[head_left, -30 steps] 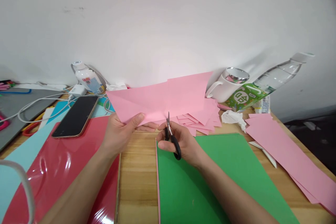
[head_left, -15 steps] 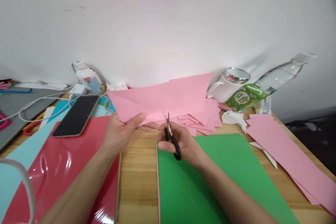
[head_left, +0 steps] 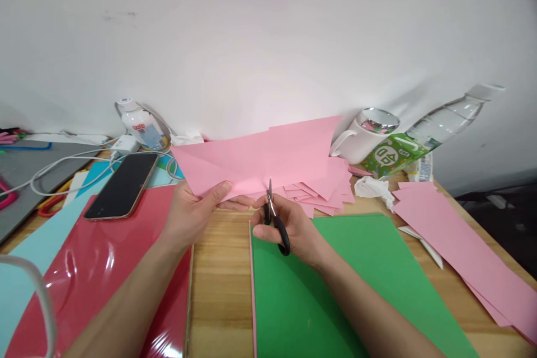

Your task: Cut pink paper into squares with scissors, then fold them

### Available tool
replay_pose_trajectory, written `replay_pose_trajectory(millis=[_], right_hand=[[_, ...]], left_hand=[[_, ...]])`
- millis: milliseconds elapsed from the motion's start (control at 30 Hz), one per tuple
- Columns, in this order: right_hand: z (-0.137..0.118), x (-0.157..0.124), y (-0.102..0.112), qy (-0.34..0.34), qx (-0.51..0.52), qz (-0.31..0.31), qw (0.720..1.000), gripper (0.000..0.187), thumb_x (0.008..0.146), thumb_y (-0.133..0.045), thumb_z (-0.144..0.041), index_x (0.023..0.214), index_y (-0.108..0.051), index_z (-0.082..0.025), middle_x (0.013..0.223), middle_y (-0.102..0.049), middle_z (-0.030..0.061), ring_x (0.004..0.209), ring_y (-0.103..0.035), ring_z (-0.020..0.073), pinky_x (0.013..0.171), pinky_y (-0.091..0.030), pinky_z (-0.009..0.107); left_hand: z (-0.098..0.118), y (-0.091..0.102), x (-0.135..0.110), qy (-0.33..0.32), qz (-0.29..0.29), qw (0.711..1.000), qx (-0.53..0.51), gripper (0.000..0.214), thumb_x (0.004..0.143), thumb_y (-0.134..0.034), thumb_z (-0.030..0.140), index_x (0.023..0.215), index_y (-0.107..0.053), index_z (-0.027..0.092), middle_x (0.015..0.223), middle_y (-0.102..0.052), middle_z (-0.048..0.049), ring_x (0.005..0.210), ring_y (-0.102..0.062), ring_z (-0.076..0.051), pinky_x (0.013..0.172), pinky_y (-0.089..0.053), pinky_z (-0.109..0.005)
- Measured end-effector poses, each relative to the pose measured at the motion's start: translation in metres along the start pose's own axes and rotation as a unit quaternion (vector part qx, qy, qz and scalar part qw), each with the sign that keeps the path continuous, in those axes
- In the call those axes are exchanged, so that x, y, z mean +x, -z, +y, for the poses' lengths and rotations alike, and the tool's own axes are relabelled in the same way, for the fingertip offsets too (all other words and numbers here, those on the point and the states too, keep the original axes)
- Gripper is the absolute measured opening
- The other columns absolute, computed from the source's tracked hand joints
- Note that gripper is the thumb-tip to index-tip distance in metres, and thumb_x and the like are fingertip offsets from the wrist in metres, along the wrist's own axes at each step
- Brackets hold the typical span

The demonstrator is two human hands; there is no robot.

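Note:
My left hand [head_left: 193, 212] pinches the lower left edge of a wide pink paper strip [head_left: 255, 159] and holds it up above the wooden desk [head_left: 218, 268]. My right hand [head_left: 289, 226] grips black-handled scissors [head_left: 274, 218], blades pointing up into the strip's bottom edge near its middle. Behind the strip lies a pile of cut pink pieces [head_left: 323, 193].
A green sheet [head_left: 344, 285] lies under my right forearm and a glossy red sheet [head_left: 92, 268] with a phone [head_left: 121, 184] on the left. A white mug [head_left: 361, 137], green packet [head_left: 390, 156], water bottle [head_left: 448, 117], crumpled tissue [head_left: 373, 185] and long pink strips [head_left: 461, 251] sit right.

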State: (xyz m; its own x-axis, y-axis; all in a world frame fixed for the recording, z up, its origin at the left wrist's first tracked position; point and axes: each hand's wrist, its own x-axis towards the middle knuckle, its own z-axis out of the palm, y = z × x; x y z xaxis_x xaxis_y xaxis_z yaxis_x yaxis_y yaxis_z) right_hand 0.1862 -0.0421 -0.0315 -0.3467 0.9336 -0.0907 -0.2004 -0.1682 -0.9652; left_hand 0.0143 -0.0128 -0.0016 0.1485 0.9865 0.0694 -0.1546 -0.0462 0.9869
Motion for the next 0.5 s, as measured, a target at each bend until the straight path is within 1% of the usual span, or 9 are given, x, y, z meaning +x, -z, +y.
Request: replay_pose_trajectory(millis=[100,400,500], right_hand=[[0.0009,-0.0002,0.0006,0.003,-0.008,0.002,1.000,0.048,0.053,-0.082,-0.035,0.086,-0.052,-0.019,0.071,-0.059,-0.0021,0.065,-0.053,0.0113,0.062,-0.042,0.026],[-0.0006,0.0003,0.0003,-0.001,-0.010,-0.001,1.000,0.047,0.053,-0.082,-0.036,0.086,-0.052,-0.019,0.071,-0.059,-0.0018,0.063,-0.053,0.0111,0.060,-0.041,0.026],[-0.0005,0.0004,0.0002,-0.001,-0.005,-0.001,1.000,0.048,0.053,-0.081,-0.036,0.086,-0.051,-0.019,0.071,-0.059,-0.0017,0.063,-0.053,0.0111,0.060,-0.041,0.026]], left_hand=[[0.0001,-0.0003,0.0001,0.002,-0.003,1.000,-0.001,0.015,0.074,-0.066,0.023,0.086,-0.064,0.013,0.068,-0.072,-0.0058,0.065,-0.070,-0.024,0.061,-0.059,-0.035],[0.0026,-0.0009,-0.0005,0.018,0.009,1.000,-0.005,0.016,0.072,-0.068,0.024,0.084,-0.066,0.013,0.068,-0.072,-0.0064,0.066,-0.070,-0.024,0.063,-0.059,-0.036],[0.0013,0.0005,-0.0002,0.016,0.001,1.000,-0.006,0.015,0.073,-0.067,0.024,0.083,-0.066,0.013,0.068,-0.072,-0.0068,0.066,-0.070,-0.024,0.062,-0.059,-0.036]])
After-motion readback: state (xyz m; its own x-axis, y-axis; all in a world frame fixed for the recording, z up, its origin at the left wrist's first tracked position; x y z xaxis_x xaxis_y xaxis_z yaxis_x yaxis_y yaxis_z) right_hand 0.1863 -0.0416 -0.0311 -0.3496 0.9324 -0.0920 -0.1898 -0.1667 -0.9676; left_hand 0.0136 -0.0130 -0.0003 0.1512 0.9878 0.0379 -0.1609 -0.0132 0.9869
